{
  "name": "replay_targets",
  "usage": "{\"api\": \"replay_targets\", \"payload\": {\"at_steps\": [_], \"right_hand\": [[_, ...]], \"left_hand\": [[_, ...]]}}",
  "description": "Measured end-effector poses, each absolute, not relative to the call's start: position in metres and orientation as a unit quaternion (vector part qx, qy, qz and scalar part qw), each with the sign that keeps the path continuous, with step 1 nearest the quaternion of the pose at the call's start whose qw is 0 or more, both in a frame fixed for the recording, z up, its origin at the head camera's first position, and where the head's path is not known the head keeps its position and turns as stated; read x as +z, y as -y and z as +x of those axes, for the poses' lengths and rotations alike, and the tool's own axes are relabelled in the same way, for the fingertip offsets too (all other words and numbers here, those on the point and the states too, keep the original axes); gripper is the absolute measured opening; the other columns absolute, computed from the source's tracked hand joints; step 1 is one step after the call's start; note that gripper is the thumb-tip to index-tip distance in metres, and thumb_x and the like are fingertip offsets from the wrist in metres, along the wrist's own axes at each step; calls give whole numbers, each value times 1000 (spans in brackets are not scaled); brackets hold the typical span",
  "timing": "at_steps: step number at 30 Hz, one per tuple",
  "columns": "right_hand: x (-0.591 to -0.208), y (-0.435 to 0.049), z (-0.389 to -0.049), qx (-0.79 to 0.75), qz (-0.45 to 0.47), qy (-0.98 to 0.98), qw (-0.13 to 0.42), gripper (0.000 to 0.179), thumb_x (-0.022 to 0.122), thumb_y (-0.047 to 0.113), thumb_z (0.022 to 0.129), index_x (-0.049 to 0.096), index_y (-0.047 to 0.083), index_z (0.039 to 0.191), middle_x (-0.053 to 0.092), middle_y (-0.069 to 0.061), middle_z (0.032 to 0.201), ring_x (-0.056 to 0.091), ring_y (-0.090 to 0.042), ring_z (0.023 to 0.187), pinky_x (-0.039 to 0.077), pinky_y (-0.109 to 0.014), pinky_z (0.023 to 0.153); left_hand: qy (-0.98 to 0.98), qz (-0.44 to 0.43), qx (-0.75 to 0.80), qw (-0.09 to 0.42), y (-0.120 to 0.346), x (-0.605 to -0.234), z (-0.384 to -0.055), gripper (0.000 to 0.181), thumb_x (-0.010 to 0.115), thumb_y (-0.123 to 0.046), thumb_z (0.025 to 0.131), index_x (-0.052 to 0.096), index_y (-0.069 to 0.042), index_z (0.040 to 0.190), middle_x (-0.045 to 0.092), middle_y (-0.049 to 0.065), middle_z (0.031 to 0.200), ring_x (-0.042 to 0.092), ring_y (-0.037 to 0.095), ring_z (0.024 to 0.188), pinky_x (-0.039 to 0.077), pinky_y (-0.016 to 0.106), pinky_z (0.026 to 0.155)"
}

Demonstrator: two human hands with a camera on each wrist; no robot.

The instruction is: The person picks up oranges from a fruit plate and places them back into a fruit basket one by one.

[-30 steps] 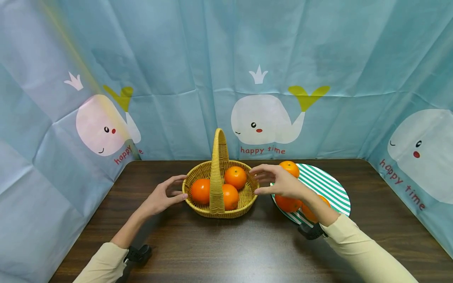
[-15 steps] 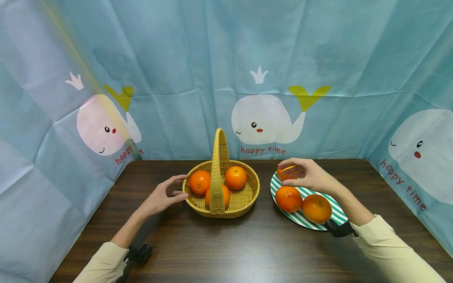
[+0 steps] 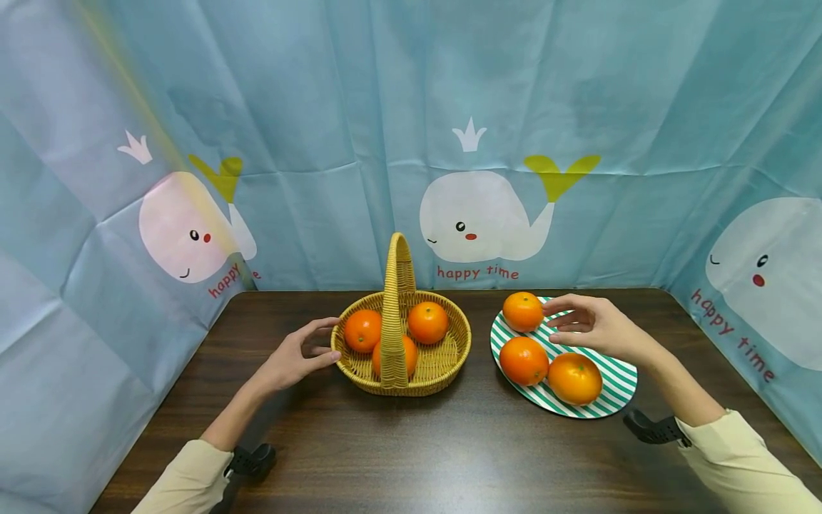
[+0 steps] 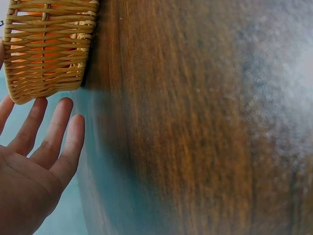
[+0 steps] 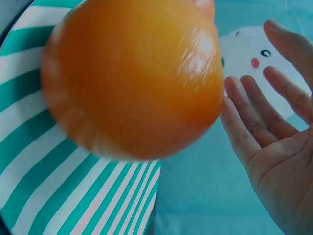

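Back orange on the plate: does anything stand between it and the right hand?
Nothing visible does. The right hand is just right of the back orange; whether they touch is unclear. The other two oranges sit toward the near edge of the plate, off that line.

A: so what moved just now?
B: mostly the right hand [image 3: 591, 325]. It left the basket's [image 3: 411, 392] right side, crossed over the plate's [image 3: 618, 385] far orange [image 3: 523, 312] and ended up just right of it, leaving that orange uncovered.
A: and inside the basket?
B: left orange [image 3: 362, 330] shifted back, front orange [image 3: 412, 355] rolled left, mostly behind the handle [image 3: 394, 335] lol
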State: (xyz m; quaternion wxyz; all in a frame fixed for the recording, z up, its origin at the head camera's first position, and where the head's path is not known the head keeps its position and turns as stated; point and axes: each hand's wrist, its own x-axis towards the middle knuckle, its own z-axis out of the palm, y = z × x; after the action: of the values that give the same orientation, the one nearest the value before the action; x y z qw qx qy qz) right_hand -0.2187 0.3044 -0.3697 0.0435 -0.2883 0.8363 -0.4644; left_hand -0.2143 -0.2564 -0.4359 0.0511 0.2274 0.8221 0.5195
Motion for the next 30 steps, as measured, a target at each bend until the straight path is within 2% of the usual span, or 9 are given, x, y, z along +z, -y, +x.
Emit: {"api": "replay_targets", "payload": {"at_steps": [6,10,14,18,22,30], "right_hand": [[-376,-319,-212,-467,-297,-833,28,42,75,0,91,61,0,131,63,-21,123,68,-27,103,57,-28,85],[-381,-328,-208,-471,-306,-827,29,42,73,-4,91,59,-4,131,64,-15,123,68,-19,105,57,-27,85],[-386,-336,-204,-475,-327,-815,46,53,72,-7,91,52,-7,139,60,-11,131,63,-16,115,54,-28,91],[-392,-340,-199,-467,-344,-810,87,70,73,-6,89,41,-1,151,47,-19,146,53,-12,128,50,-33,99],[-396,-341,-194,-453,-330,-819,125,79,74,1,88,33,3,156,36,-27,152,46,-7,132,48,-36,100],[-398,-340,-189,-439,-311,-830,149,80,76,6,86,34,2,155,35,-32,150,46,-14,133,49,-34,95]], "left_hand": [[-821,227,521,54,257,-436,-214,62,71,-10,97,42,-4,152,44,31,146,62,46,114,58,35,85],[-822,228,520,51,256,-436,-213,62,71,-9,97,42,-3,152,43,30,147,62,46,114,58,34,85],[-821,230,520,50,256,-436,-212,61,71,-9,98,42,-2,151,43,30,147,62,47,113,58,34,85],[-822,229,519,51,257,-435,-212,61,71,-10,98,42,-2,151,43,30,146,62,46,113,58,34,84],[-823,227,519,53,257,-435,-213,62,71,-10,98,42,-2,152,43,31,146,62,46,114,58,34,84],[-822,223,521,60,256,-434,-212,62,71,-10,97,42,-2,152,43,31,146,62,46,115,58,34,85]]}}
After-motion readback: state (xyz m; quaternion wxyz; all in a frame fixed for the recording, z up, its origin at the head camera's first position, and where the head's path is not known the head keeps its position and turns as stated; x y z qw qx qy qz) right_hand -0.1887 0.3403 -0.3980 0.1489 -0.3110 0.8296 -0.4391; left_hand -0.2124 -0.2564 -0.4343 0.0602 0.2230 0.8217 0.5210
